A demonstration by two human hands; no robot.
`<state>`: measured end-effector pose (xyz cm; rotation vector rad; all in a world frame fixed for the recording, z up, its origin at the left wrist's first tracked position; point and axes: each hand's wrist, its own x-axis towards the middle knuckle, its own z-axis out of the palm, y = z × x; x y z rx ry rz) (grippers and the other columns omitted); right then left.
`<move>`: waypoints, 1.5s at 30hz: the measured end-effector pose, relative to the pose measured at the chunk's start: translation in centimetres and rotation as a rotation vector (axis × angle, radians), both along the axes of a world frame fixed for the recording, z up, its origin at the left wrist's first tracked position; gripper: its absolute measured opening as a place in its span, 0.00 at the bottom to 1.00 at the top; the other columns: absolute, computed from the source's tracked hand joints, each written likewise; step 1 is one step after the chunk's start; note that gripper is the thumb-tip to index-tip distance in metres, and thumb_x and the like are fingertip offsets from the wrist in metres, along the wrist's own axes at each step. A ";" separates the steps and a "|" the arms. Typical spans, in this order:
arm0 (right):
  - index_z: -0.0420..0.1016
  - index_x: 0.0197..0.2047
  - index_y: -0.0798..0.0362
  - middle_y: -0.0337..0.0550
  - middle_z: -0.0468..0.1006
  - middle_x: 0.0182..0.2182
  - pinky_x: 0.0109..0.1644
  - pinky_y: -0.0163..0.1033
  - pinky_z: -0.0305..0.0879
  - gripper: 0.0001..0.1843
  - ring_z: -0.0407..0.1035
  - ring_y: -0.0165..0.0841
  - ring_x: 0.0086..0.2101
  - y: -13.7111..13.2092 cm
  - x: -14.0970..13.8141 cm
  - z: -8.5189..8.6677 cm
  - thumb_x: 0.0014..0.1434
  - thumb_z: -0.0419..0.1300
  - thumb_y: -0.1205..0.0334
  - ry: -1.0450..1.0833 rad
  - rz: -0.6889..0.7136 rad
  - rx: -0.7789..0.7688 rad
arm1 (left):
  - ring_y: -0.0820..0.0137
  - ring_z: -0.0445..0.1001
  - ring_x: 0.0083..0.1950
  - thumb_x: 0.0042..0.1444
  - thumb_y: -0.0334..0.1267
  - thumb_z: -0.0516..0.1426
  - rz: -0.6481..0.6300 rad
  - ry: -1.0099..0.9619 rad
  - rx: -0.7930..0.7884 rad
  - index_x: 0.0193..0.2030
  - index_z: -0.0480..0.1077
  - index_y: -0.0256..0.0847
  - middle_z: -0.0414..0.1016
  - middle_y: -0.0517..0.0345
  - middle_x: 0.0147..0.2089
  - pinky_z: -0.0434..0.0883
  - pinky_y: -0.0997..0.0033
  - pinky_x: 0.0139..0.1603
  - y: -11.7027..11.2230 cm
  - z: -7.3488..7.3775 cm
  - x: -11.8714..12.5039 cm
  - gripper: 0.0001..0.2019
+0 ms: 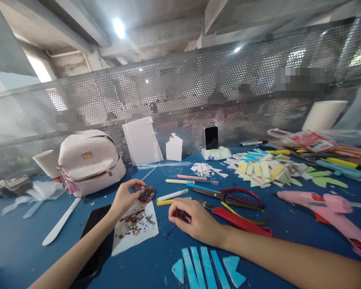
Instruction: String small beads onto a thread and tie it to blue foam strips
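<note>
My left hand (pixel 128 197) is closed at the left edge of a small round red-rimmed dish (pixel 147 194) filled with dark speckled bits, its thumb and fingertips pinching there. Under the dish lies a white sheet of paper (pixel 150 230) scattered with dark and orange crumbs. My right hand (pixel 195 220) rests on the table with curled fingers, and nothing shows inside the curl. Just beyond it are yellow, green and white markers (pixel 172 195) and scissors (pixel 210 193) with red-and-yellow handles. A red-handled cutter (pixel 240 221) lies beside my right wrist.
Blue strips (pixel 204 263) lie in front. A pink glue gun (pixel 325 208) is at right, cut pieces (pixel 261 168) behind it. A black phone (pixel 90 245) lies under my left forearm. A white backpack (pixel 88 160), folded paper (pixel 141 140) and an upright phone (pixel 211 137) stand at the back.
</note>
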<state>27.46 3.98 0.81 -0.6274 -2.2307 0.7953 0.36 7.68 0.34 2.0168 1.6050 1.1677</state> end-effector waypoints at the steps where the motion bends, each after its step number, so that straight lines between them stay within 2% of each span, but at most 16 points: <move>1: 0.71 0.35 0.53 0.39 0.74 0.31 0.33 0.32 0.59 0.04 0.67 0.29 0.29 0.0 0.0 0.0 0.63 0.57 0.66 0.000 0.002 0.000 | 0.67 0.73 0.32 0.49 0.32 0.59 0.000 0.000 0.001 0.35 0.78 0.39 0.81 0.56 0.33 0.69 0.72 0.35 0.0 0.0 0.0 0.08; 20: 0.71 0.35 0.54 0.38 0.74 0.30 0.33 0.31 0.58 0.03 0.67 0.28 0.29 0.0 -0.1 -0.1 0.62 0.58 0.68 0.028 0.003 -0.002 | 0.68 0.69 0.30 0.46 0.31 0.59 0.018 -0.016 -0.015 0.32 0.77 0.40 0.77 0.59 0.30 0.66 0.71 0.36 -0.4 0.4 0.4 0.06; 27: 0.71 0.34 0.54 0.38 0.74 0.30 0.31 0.30 0.57 0.03 0.66 0.27 0.28 0.1 0.0 -0.2 0.62 0.58 0.68 0.043 0.000 0.000 | 0.67 0.72 0.32 0.51 0.35 0.59 0.030 -0.059 -0.006 0.31 0.77 0.39 0.80 0.56 0.33 0.67 0.70 0.36 -0.8 1.2 0.4 0.05; 30: 0.71 0.34 0.54 0.38 0.73 0.29 0.29 0.30 0.56 0.04 0.65 0.27 0.27 0.1 0.0 -0.1 0.62 0.58 0.68 0.072 -0.008 -0.010 | 0.67 0.72 0.32 0.54 0.38 0.59 0.035 -0.092 0.008 0.34 0.76 0.39 0.80 0.56 0.33 0.66 0.71 0.34 -2.6 1.3 1.1 0.06; 33: 0.70 0.34 0.55 0.38 0.71 0.28 0.28 0.31 0.55 0.04 0.63 0.27 0.26 0.0 0.0 0.0 0.62 0.57 0.68 0.107 -0.022 -0.004 | 0.66 0.74 0.34 0.54 0.38 0.60 0.043 -0.149 0.026 0.40 0.74 0.39 0.80 0.56 0.33 0.68 0.71 0.35 -5.7 0.8 2.6 0.08; 38: 0.68 0.34 0.54 0.37 0.68 0.27 0.28 0.32 0.56 0.05 0.61 0.26 0.25 -0.4 0.3 0.0 0.63 0.55 0.67 0.159 -0.004 0.089 | 0.69 0.76 0.32 0.51 0.33 0.63 0.005 -0.445 -0.019 0.40 0.72 0.41 0.78 0.60 0.30 0.72 0.73 0.36 -10.5 -0.4 5.3 0.09; 41: 0.67 0.33 0.54 0.38 0.68 0.27 0.29 0.33 0.57 0.06 0.61 0.27 0.26 -0.5 0.3 0.1 0.64 0.54 0.67 0.181 0.029 0.136 | 0.71 0.75 0.31 0.49 0.30 0.63 0.001 -0.535 -0.084 0.41 0.72 0.42 0.78 0.63 0.28 0.72 0.75 0.37 -11.4 -0.7 5.9 0.11; 45: 0.67 0.34 0.54 0.38 0.69 0.27 0.30 0.33 0.59 0.05 0.61 0.27 0.26 -0.4 0.3 0.0 0.64 0.55 0.68 0.187 0.062 0.151 | 0.71 0.75 0.32 0.48 0.30 0.63 -0.003 -0.577 -0.155 0.41 0.72 0.43 0.78 0.63 0.28 0.72 0.75 0.37 -11.3 -0.7 5.9 0.12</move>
